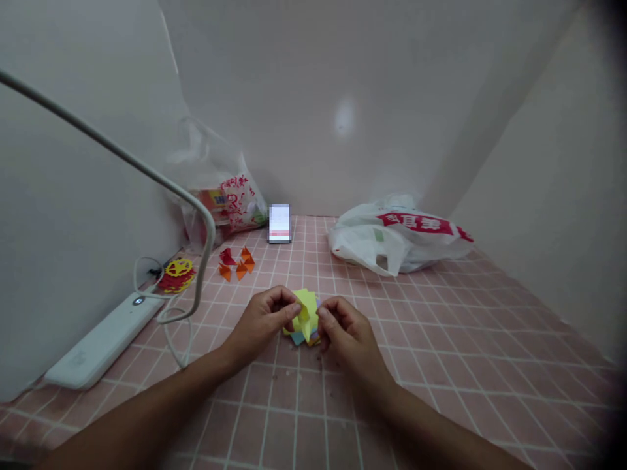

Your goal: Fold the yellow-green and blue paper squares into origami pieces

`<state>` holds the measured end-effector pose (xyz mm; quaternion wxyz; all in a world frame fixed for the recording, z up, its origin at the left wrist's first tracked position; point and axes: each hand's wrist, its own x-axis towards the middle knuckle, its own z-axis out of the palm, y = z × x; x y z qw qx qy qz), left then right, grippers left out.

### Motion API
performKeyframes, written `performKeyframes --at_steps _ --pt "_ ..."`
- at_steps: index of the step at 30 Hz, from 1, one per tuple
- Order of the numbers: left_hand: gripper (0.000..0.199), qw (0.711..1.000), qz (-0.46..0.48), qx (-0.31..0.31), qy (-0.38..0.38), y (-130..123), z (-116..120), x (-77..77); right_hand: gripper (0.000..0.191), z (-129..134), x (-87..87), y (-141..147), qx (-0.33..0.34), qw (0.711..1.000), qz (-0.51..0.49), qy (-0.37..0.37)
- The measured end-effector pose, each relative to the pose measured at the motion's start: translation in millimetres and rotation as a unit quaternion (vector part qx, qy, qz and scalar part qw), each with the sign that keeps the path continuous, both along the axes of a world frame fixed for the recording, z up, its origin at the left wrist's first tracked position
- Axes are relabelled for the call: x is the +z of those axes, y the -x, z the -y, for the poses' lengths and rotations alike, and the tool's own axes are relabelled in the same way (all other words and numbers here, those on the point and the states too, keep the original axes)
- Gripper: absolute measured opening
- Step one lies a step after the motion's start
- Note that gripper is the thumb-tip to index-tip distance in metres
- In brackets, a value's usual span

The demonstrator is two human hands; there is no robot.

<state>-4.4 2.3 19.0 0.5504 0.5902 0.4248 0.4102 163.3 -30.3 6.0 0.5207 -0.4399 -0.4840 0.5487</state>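
A small folded yellow paper [305, 321] stands between my hands, above a loose pile of coloured paper sheets [298, 338] on the tiled surface. My left hand [267, 320] pinches its left side between thumb and fingers. On the other side, my right hand [345, 326] has its thumb and fingers pressed together at the paper's right edge; whether they grip it is hard to make out. Several small folded orange pieces [241, 270] and a red folded piece [226, 256] lie farther back to the left.
Pink tiled surface [441, 365]. A phone [279, 223] stands at the back between a printed plastic bag [240, 202] and a white bag [401, 235]. Left: red and yellow cut-outs [177, 274], a white lamp base [105, 343], its curved stem [122, 153] and a thin cable.
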Motion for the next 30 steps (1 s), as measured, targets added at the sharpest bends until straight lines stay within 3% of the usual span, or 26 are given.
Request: performKeyframes --at_steps 3,8,23,30 --pt "0.021 0.999 0.017 -0.033 0.028 -2.1 1.3 0.7 0.024 -3.8 -1.3 -1.5 0.024 1.0 -0.007 0.017" --pt "0.021 0.999 0.029 -0.025 0.038 -5.4 4.1 2.1 0.027 -3.0 -3.4 0.5 0.059 0.997 -0.018 0.05" --pt "0.021 0.998 0.022 -0.035 0.049 -4.7 5.7 0.9 0.022 -5.7 -7.4 1.6 0.055 0.996 -0.033 0.065" --pt "0.022 0.993 0.064 -0.03 0.097 -5.1 5.2 -2.0 0.017 -6.7 -8.6 2.9 0.048 0.997 -0.041 0.055"
